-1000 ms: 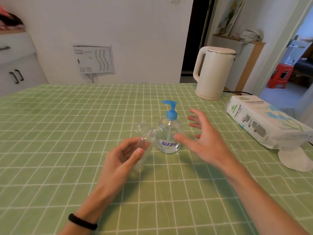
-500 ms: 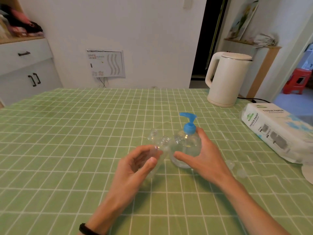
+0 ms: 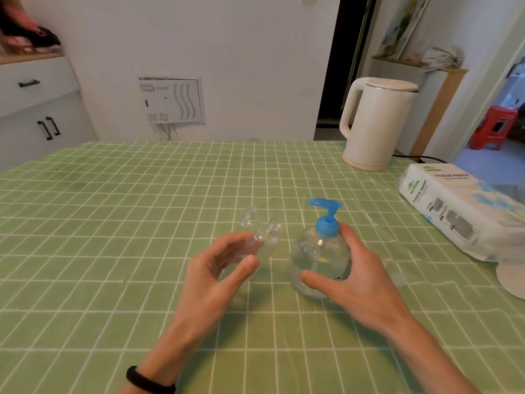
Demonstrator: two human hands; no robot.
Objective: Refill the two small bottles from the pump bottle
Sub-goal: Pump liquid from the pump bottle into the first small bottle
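A second ago the right hand point(image 3: 360, 280) was spread open in the air beside the pump bottle point(image 3: 318, 257). Now it has closed round this bottle, with the thumb low on the front and the fingers behind the shoulder.

Nearest to the person, a black wristband point(image 3: 147, 383) sits on the left wrist. The left hand point(image 3: 216, 268) is half closed. Its thumb and fingertips pinch the lower part of one small bottle point(image 3: 265, 243), which leans with its open mouth toward the pump. It is probably held this way so that the nozzle can reach the mouth. Whether its base touches the green tablecloth point(image 3: 113, 251) cannot be told.

The pump bottle stands upright just beside it, partly full of clear liquid. The right hand likely steadies it for pressing the blue pump head point(image 3: 326, 214), whose spout points left, to the small bottles.

Behind the held bottle, the second small bottle point(image 3: 250, 216) waits on the cloth, also without cap. Farther right lie a tissue pack point(image 3: 460, 211) and a cream kettle point(image 3: 377, 123).
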